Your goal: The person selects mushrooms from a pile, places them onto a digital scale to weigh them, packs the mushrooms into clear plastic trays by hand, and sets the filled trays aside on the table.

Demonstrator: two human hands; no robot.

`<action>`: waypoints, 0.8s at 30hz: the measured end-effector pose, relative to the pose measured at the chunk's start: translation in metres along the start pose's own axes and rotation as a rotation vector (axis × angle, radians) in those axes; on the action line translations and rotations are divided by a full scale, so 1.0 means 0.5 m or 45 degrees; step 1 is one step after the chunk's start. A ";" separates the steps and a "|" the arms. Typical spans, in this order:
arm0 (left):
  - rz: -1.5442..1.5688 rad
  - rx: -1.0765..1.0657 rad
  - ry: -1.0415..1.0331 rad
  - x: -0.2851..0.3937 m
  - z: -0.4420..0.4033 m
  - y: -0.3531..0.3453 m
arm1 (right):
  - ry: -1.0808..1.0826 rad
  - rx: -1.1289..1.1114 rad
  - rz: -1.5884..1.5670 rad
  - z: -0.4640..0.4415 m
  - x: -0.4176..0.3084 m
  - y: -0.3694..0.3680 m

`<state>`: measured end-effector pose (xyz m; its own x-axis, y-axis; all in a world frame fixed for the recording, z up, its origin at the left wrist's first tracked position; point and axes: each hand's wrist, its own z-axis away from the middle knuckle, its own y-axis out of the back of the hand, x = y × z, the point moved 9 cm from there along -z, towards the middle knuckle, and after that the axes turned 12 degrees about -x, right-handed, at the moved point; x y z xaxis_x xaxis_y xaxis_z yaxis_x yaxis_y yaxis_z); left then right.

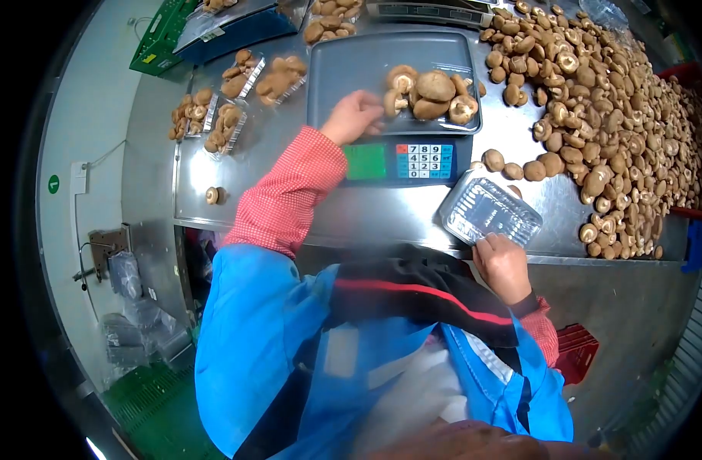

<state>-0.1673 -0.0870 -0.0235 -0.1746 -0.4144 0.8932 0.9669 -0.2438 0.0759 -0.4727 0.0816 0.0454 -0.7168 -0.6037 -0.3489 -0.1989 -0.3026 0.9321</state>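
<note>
Within the grey weighing tray point(343, 84) I see a cluster of brown mushrooms point(435, 87), some domes up, others showing pale undersides. Beside them, the left hand point(355, 115) is loosely curled; I cannot tell whether it touches one. On the tabletop point(378, 207), the right hand point(504, 264) pinches the rim of a clear plastic punnet point(481, 211). From here I read 7 8 9, 4 5 6, 1 2 3 and 0 on the keypad point(424, 162), next to a green display point(365, 162). Farther out, a green disc point(54, 184) reads 1.

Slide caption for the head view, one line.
Left hand beside mushrooms on a weighing scale, right hand holding the edge of a clear plastic tray.
</note>
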 end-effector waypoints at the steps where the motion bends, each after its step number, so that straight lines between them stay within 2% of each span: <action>1: 0.063 0.024 0.033 0.003 0.000 -0.009 | 0.029 -0.003 0.025 0.001 -0.004 -0.003; 4: 0.432 0.093 -0.006 0.003 -0.001 -0.023 | 0.074 0.000 0.030 -0.001 -0.005 -0.004; 9: 0.635 0.128 0.009 0.000 0.012 0.001 | -0.023 0.124 0.050 -0.006 0.009 -0.014; 11: 0.704 0.172 -0.070 -0.007 0.013 0.037 | -0.090 0.127 0.002 -0.001 0.018 -0.016; 12: 0.737 0.192 -0.110 -0.006 0.014 0.058 | -0.174 0.043 -0.157 0.003 0.024 -0.005; 14: 0.760 0.231 -0.122 0.003 0.026 0.109 | -0.168 -0.087 -0.091 0.004 0.020 -0.014; 16: 0.816 0.275 -0.194 -0.008 0.014 0.176 | -0.117 -0.030 -0.178 0.003 0.020 -0.006; 17: 0.711 0.281 -0.286 -0.003 0.011 0.217 | -0.093 -0.005 -0.221 0.002 0.017 -0.001; 20: 0.782 0.339 -0.342 0.012 0.011 0.312 | -0.077 -0.001 -0.217 -0.005 0.003 0.008; 24: 0.910 0.479 -0.449 0.014 -0.015 0.446 | -0.172 0.016 0.003 0.001 -0.003 -0.015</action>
<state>0.0456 -0.1506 -0.0038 0.5033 -0.0470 0.8629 0.8307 0.3012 -0.4681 -0.4705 0.0849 0.0391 -0.8006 -0.4994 -0.3312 -0.2048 -0.2914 0.9344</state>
